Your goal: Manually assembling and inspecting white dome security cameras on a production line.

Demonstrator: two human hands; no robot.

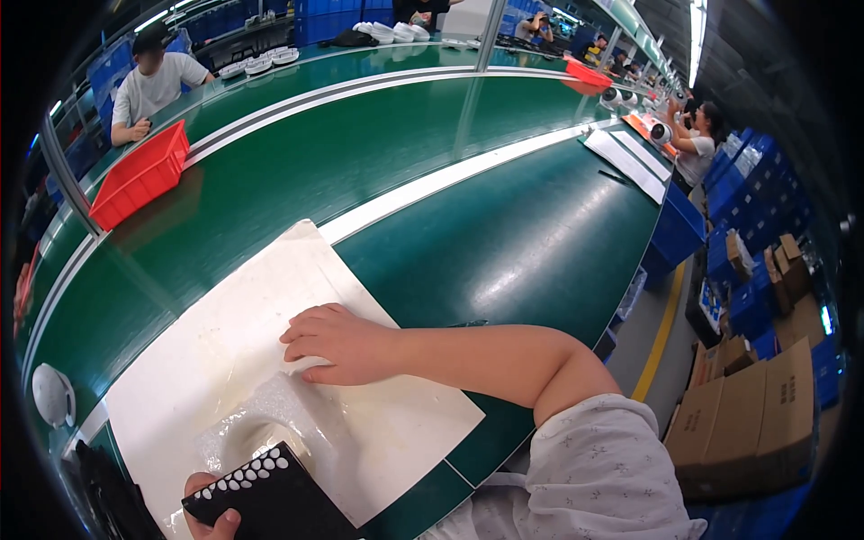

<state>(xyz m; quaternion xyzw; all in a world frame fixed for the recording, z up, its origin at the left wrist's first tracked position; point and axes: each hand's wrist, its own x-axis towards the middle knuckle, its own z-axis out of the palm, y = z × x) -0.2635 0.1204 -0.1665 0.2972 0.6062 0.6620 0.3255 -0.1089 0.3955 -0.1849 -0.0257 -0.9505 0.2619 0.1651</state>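
At the lower left, my left hand (pixel 214 524) grips a black flat sheet (pixel 286 499) by its edge, thumb in front and fingers behind. Rows of small white round stickers (pixel 261 465) run along that sheet's upper edge. My right hand (pixel 346 346) lies palm down over a large white board (pixel 238 306), fingers stretched out and somewhat apart. Right beside its thumb is a white foam block (pixel 315 418) with a rounded hollow, resting on the board. The black sheet hides part of the foam. Whether the right thumb touches the foam, I cannot tell.
Beyond the board runs a green conveyor (pixel 378 126) with a red bin (pixel 142 175) at left. A white rounded device (pixel 54 396) stands far left, by black bags (pixel 103 490). Papers (pixel 625 162) and a pen lie farther right. Cardboard boxes (pixel 747 423) line the aisle; co-workers sit beyond.
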